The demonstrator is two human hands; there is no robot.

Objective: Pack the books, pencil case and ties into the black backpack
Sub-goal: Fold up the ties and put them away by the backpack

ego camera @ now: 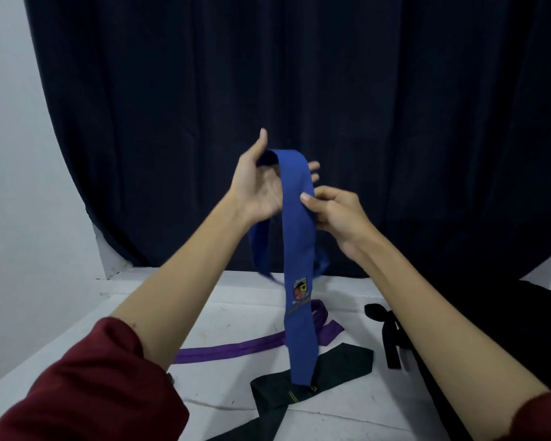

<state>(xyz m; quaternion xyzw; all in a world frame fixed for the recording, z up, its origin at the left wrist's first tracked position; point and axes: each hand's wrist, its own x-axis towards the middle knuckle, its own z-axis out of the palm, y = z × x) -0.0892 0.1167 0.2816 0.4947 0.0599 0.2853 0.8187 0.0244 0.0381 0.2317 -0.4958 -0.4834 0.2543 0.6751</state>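
Green tie [315, 375] near table edge, both hands raising blue tie [296, 237]

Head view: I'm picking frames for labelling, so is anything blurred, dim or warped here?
Head view: dim, flat lighting; the dark curtain shows little detail. The blue tie is motion-blurred at its trailing loops, and its crest is too soft to read. Wide-angle bending curves the curtain's edges. The left hand and right hand are fairly sharp.

A dark navy curtain [299, 74] hangs behind a white table [236, 313] — pale wall [10, 154] at left.
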